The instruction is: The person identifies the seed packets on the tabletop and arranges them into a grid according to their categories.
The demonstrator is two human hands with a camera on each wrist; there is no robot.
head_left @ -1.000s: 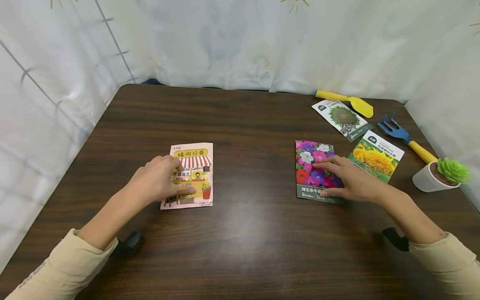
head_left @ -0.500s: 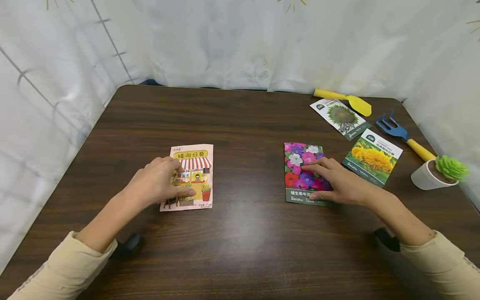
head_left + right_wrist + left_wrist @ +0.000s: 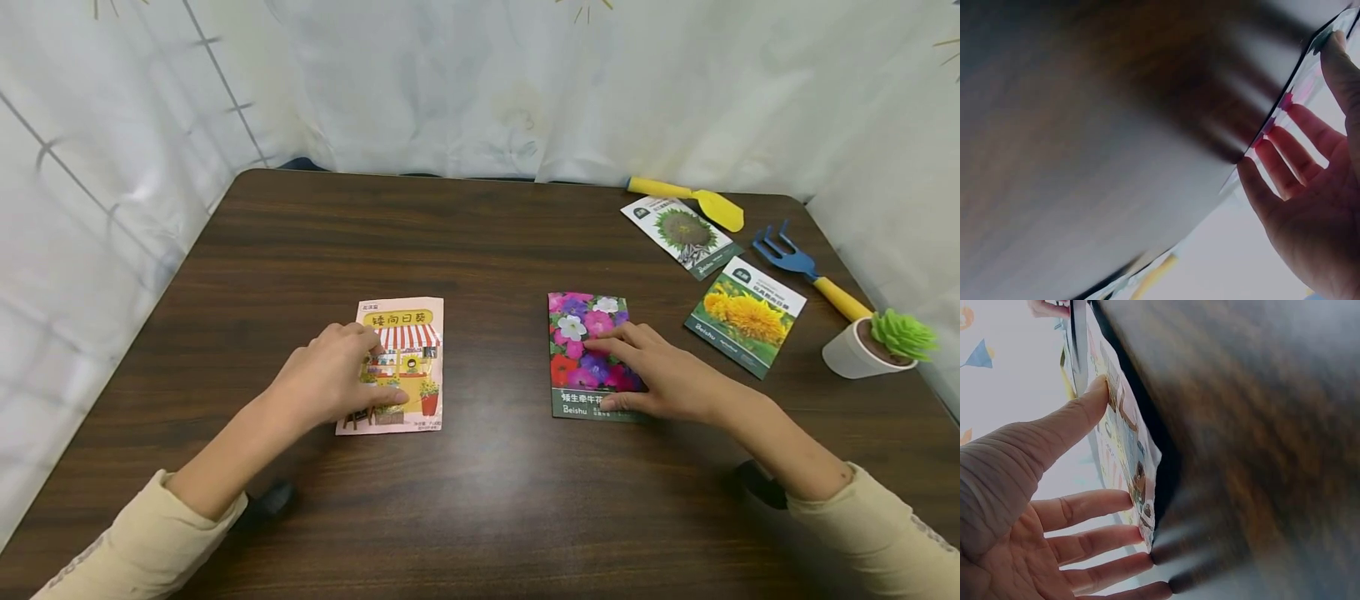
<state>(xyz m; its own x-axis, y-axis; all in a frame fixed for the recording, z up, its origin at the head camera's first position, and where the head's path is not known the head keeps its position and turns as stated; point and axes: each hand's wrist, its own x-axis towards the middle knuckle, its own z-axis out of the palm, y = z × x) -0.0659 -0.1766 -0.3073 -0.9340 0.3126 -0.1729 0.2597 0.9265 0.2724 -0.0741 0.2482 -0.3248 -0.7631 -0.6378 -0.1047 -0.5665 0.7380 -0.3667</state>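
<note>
In the head view a pink seed packet [image 3: 417, 362] with a striped shop awning lies flat on the table, left of the middle. My left hand [image 3: 326, 379] rests on its left part, fingertips and thumb spread and touching it. The left wrist view shows the thumb [image 3: 1088, 400] and fairly straight fingers against the packet's face. Right of the middle lies a seed packet with pink, purple and red petunia-like flowers [image 3: 573, 342]. On its right side presses my right hand [image 3: 663, 375], covering that edge. Its fingertips meet the packet [image 3: 1300, 87] in the right wrist view.
Towards the back right lie a yellow-flower seed packet [image 3: 746, 317], a sunflower-head seed packet [image 3: 678, 233], a yellow trowel [image 3: 716, 208] and a small blue garden fork [image 3: 791, 258]. A potted succulent [image 3: 862, 350] stands at the right edge. White curtains [image 3: 450, 92] hang behind the table [image 3: 480, 500].
Under my right hand the petunia packet has slid left and slightly nearer, uncovering the yellow-flower packet. My left hand has lately moved the pink packet right and slightly nearer.
</note>
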